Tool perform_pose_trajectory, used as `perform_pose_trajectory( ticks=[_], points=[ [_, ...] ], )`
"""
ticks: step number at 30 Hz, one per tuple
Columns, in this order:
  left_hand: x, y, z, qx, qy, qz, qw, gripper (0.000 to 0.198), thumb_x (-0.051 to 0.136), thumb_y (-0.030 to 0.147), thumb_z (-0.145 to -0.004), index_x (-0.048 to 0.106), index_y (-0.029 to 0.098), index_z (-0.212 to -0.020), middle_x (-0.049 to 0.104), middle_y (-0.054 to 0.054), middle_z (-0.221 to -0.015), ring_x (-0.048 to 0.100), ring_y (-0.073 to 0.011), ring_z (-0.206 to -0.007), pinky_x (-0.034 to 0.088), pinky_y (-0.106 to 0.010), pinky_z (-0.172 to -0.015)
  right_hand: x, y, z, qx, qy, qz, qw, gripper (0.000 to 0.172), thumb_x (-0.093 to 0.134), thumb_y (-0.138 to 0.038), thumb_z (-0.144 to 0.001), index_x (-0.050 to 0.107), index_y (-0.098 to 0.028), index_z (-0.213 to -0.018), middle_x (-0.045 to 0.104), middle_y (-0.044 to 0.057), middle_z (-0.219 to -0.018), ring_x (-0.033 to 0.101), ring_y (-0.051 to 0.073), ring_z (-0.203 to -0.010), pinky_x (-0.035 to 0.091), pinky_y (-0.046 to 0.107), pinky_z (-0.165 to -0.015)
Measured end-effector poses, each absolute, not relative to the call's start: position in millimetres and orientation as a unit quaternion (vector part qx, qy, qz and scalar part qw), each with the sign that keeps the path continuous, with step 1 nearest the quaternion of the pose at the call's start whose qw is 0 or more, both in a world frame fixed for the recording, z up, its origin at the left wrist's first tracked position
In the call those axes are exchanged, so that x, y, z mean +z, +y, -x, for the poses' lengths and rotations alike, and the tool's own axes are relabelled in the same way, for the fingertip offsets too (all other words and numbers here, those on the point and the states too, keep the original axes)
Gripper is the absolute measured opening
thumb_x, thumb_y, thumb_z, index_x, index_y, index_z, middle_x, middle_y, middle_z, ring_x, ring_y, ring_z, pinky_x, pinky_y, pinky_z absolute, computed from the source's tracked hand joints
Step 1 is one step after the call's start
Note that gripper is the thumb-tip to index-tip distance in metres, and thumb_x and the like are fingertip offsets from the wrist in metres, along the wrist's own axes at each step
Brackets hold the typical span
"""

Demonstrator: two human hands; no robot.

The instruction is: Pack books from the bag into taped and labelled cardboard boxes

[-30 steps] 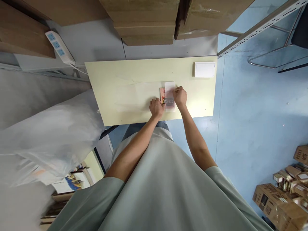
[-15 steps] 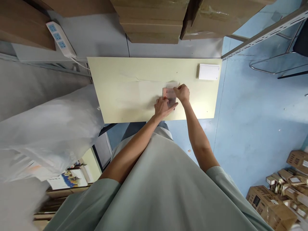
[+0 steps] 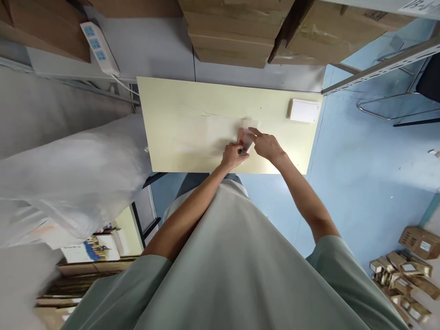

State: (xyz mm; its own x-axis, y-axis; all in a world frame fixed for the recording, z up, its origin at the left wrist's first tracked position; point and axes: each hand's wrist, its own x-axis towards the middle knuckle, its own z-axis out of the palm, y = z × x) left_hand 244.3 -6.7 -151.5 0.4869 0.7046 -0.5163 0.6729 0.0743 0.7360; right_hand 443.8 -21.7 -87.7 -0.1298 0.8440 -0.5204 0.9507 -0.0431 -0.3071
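Note:
A small pinkish card (image 3: 240,135) with red and dark green marks lies on the pale yellow tabletop (image 3: 182,101). Over its right part is a translucent sleeve or sheet (image 3: 252,123) that reaches past the card's upper end. My left hand (image 3: 233,156) grips the card's lower left edge, fingers curled and thumb stretched along the bottom. From the right, my right hand (image 3: 268,145) reaches in with its index finger extended onto the translucent sheet; its other fingers are partly bent and seem to hold nothing.
A white flat box (image 3: 304,111) sits at the table's right end. Cardboard boxes (image 3: 237,39) stand behind the table, with a power strip (image 3: 99,48) at the back left. A large white plastic bag (image 3: 79,183) bulges on the left. More cartons (image 3: 419,243) lie on the floor.
My right hand has gone from a pinch at the sheet's upper right to an extended index finger on it. My left fingers have curled in around the card, which now tilts slightly.

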Motion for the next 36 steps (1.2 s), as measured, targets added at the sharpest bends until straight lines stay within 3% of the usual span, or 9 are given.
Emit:
perform_pose_trajectory(
  ticks=[3, 6, 11, 16, 21, 25, 28, 32, 36],
  points=[
    [-146, -6, -241, 0.017, 0.524, -0.681, 0.512, 0.021, 0.083, 0.024, -0.075, 0.088, 0.019, -0.095, 0.079, -0.008, -0.093, 0.072, -0.0309, -0.108, 0.057, -0.045, -0.11, -86, -10, -450, -0.309, 0.709, -0.616, 0.149, 0.063, 0.052, -0.009, -0.103, 0.063, -0.024, -0.162, 0.046, 0.013, -0.182, 0.079, 0.036, -0.12, 0.064, 0.052, -0.098],
    [-138, -6, -231, 0.008, 0.526, -0.658, 0.538, 0.031, 0.082, 0.023, -0.074, 0.089, 0.018, -0.103, 0.079, -0.008, -0.096, 0.074, -0.0309, -0.105, 0.059, -0.043, -0.107, -91, 6, -462, -0.33, 0.701, -0.62, 0.128, 0.051, 0.056, -0.016, -0.107, 0.07, -0.023, -0.157, 0.06, 0.012, -0.172, 0.076, 0.037, -0.131, 0.061, 0.054, -0.109],
    [-123, -9, -207, 0.024, 0.504, -0.57, 0.648, 0.045, 0.073, 0.024, -0.077, 0.085, 0.018, -0.121, 0.083, -0.007, -0.108, 0.076, -0.028, -0.105, 0.059, -0.038, -0.101, -93, 25, -475, -0.42, 0.657, -0.624, 0.039, 0.039, 0.074, -0.026, -0.105, 0.08, -0.025, -0.143, 0.081, 0.009, -0.142, 0.082, 0.031, -0.112, 0.06, 0.052, -0.111],
    [-117, -17, -196, 0.064, 0.557, -0.487, 0.669, 0.029, 0.074, 0.023, -0.077, 0.078, 0.019, -0.105, 0.083, -0.008, -0.11, 0.076, -0.028, -0.113, 0.058, -0.036, -0.102, -93, 40, -469, -0.453, 0.616, -0.643, -0.043, 0.03, 0.081, -0.035, -0.102, 0.087, -0.023, -0.13, 0.086, 0.008, -0.122, 0.082, 0.03, -0.104, 0.061, 0.049, -0.107],
    [-124, -22, -189, 0.072, 0.669, -0.394, 0.626, 0.02, 0.078, 0.024, -0.078, 0.068, 0.02, -0.094, 0.08, -0.008, -0.1, 0.075, -0.0263, -0.1, 0.058, -0.036, -0.093, -104, 54, -456, -0.445, 0.598, -0.663, -0.068, 0.036, 0.082, -0.048, -0.102, 0.087, -0.017, -0.118, 0.085, 0.013, -0.108, 0.078, 0.031, -0.1, 0.061, 0.049, -0.101],
    [-134, -21, -178, 0.103, 0.714, -0.347, 0.6, 0.018, 0.081, 0.032, -0.083, 0.069, 0.02, -0.088, 0.078, -0.007, -0.093, 0.074, -0.0261, -0.099, 0.057, -0.033, -0.087, -120, 61, -440, -0.424, 0.596, -0.679, -0.055, 0.028, 0.071, -0.044, -0.108, 0.084, -0.019, -0.103, 0.082, 0.011, -0.098, 0.073, 0.027, -0.091, 0.058, 0.043, -0.093],
    [-142, -18, -173, 0.13, 0.719, -0.305, 0.61, 0.015, 0.078, 0.031, -0.087, 0.069, 0.02, -0.085, 0.079, -0.007, -0.09, 0.079, -0.0267, -0.098, 0.057, -0.032, -0.086, -132, 65, -420, -0.379, 0.604, -0.7, -0.025, 0.024, 0.063, -0.032, -0.11, 0.083, -0.019, -0.108, 0.082, 0.013, -0.103, 0.072, 0.03, -0.096, 0.057, 0.044, -0.095],
    [-149, -14, -169, 0.093, 0.714, -0.311, 0.62, 0.017, 0.076, 0.03, -0.092, 0.066, 0.021, -0.083, 0.079, -0.009, -0.086, 0.083, -0.0282, -0.088, 0.06, -0.035, -0.086, -139, 67, -392, -0.33, 0.595, -0.732, 0.027, 0.03, 0.055, -0.022, -0.111, 0.08, -0.017, -0.127, 0.081, 0.019, -0.125, 0.074, 0.035, -0.112, 0.057, 0.049, -0.104],
    [-148, -3, -162, -0.004, 0.723, -0.493, 0.483, 0.019, 0.078, 0.038, -0.094, 0.071, 0.021, -0.1, 0.081, -0.015, -0.1, 0.08, -0.0389, -0.112, 0.059, -0.049, -0.107, -136, 63, -373, -0.314, 0.569, -0.759, 0.047, 0.033, 0.049, -0.018, -0.114, 0.077, -0.016, -0.132, 0.076, 0.021, -0.136, 0.074, 0.034, -0.115, 0.058, 0.046, -0.102]
  ],
)
